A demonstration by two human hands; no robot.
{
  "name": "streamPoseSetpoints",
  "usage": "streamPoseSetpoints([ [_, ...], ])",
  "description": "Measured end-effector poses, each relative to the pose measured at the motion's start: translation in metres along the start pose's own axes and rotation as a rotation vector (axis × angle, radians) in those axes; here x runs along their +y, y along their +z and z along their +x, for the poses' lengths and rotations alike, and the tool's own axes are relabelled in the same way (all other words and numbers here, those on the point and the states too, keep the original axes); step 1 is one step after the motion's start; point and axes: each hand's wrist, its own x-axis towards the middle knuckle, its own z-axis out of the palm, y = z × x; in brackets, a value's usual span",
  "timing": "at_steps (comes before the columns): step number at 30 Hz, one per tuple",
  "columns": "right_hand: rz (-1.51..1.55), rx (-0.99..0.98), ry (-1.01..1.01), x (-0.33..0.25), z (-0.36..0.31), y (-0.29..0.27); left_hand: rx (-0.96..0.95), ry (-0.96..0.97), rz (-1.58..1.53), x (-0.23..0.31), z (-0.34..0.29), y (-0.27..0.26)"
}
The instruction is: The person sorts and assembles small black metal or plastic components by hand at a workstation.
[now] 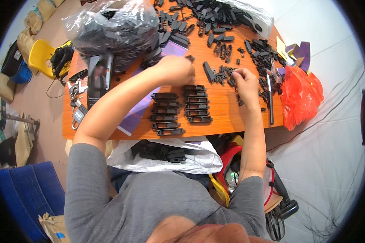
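Note:
My left hand [176, 71] is closed above the upper middle of the table, its fingers curled inward. A dark bit shows at its fingertips, but what it holds is mostly hidden. Below it lie two columns of black plastic housings, a left column [165, 113] and a right column [197, 104]. My right hand [247, 85] pinches with thumb and forefinger at the edge of a pile of small black parts [223, 76]; anything between the fingertips is too small to name. A long black piece [208, 73] lies between the hands.
Black plastic pieces [221, 36] heap at the table's far side, near a filled clear bag [111, 30]. Keys [75, 95] and a phone-like box [97, 81] lie left. A black pen [270, 99] and red bag [300, 97] are right. A white sack [202, 156] is on my lap.

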Motion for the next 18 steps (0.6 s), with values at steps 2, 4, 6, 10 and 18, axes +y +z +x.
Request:
streamPoseSetpoints([
  [2, -0.200, -0.033, -0.123, 0.002, -0.004, 0.004, 0.308, 0.051, 0.059, -0.004, 0.028, 0.017],
  [4, -0.283, -0.039, -0.152, -0.003, -0.011, 0.012, 0.476, 0.140, 0.107, -0.002, 0.054, 0.032],
  [6, -0.450, -0.026, -0.310, 0.009, -0.007, 0.024, 0.471, 0.210, 0.352, 0.004, 0.068, 0.038],
  [10, -0.595, -0.060, -0.309, 0.010, -0.011, 0.035, 0.502, 0.237, 0.335, -0.002, 0.054, 0.033],
  [18, -0.146, -0.136, -0.150, 0.018, -0.009, 0.035, 0.225, 0.133, 0.127, -0.013, 0.011, 0.027],
])
